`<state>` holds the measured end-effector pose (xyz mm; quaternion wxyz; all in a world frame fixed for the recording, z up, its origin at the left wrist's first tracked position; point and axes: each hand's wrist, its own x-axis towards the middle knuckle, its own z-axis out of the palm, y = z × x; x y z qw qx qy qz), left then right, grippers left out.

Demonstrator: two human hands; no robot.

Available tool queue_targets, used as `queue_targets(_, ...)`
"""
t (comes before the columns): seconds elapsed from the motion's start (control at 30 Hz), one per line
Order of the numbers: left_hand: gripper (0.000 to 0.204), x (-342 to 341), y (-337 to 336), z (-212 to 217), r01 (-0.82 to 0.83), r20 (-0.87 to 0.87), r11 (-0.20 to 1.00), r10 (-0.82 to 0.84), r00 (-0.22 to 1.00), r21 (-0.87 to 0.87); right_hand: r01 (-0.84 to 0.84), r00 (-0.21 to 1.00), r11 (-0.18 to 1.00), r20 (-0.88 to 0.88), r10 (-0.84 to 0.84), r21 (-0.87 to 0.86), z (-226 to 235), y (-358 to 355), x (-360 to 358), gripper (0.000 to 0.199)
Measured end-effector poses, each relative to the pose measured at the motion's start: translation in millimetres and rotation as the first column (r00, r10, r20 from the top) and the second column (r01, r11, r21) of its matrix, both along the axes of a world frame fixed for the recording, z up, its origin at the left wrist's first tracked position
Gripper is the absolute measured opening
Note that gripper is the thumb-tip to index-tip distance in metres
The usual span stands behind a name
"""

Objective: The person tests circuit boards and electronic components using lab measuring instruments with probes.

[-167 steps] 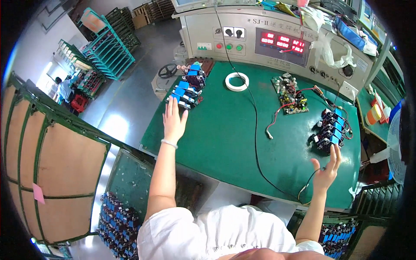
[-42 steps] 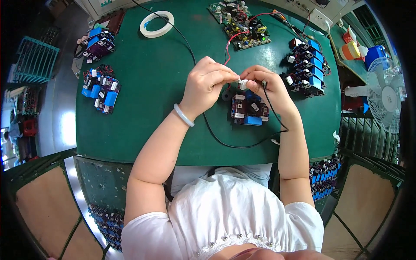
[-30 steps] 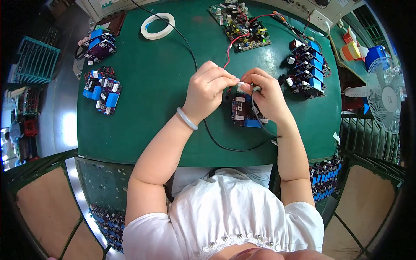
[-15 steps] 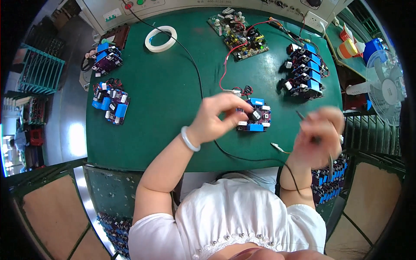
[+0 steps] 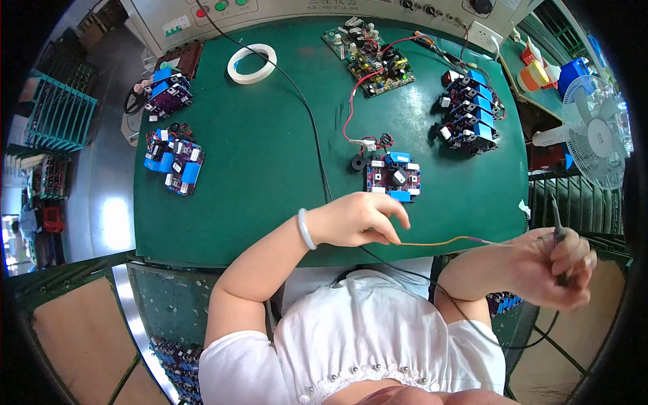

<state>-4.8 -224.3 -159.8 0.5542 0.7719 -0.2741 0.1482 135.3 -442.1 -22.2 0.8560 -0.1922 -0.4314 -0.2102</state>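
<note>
Green surface [image 5: 250, 162]: broad open stretch between left-side boards [image 5: 174, 162] and middle board [image 5: 394, 181], black cable [image 5: 313, 121] crossing it. Narrower gap before right-hand stack [image 5: 480, 115]. Yellow wire [image 5: 435, 244] spans front approach.

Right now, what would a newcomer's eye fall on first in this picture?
Probably the hands: the left hand pinches a thin yellow wire at the near edge of the green table, while the right hand grips a dark pen-like tool out at the right. Next, perhaps, the bright white ring lying toward the table's back left.
</note>
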Motion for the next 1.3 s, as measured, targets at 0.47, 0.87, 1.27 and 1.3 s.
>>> queue_targets(0.47,0.023,-4.1,39.7,11.4,-0.463,-0.085,0.881,0.471,0.878,0.095,-0.782,0.602,0.322,-0.78,0.172,-0.533,-135.7,21.0,33.3,0.073)
queue_targets(0.87,0.024,-9.1,57.4,9.4,-0.418,-0.272,0.906,0.421,0.865,0.072,-0.808,0.578,0.275,-0.793,0.193,-0.522,-129.7,39.0,11.2,0.067)
queue_targets(1.27,0.022,-6.4,55.2,8.8,-0.454,-0.172,0.88,0.473,0.864,0.136,-0.623,0.772,0.389,-0.613,0.168,-0.679,-156.4,39.9,50.7,0.016)
queue_targets(1.3,0.022,-5.8,53.9,8.5,-0.451,-0.174,0.882,0.469,0.866,0.137,-0.623,0.772,0.391,-0.614,0.165,-0.678,-156.6,39.8,52.3,0.016)
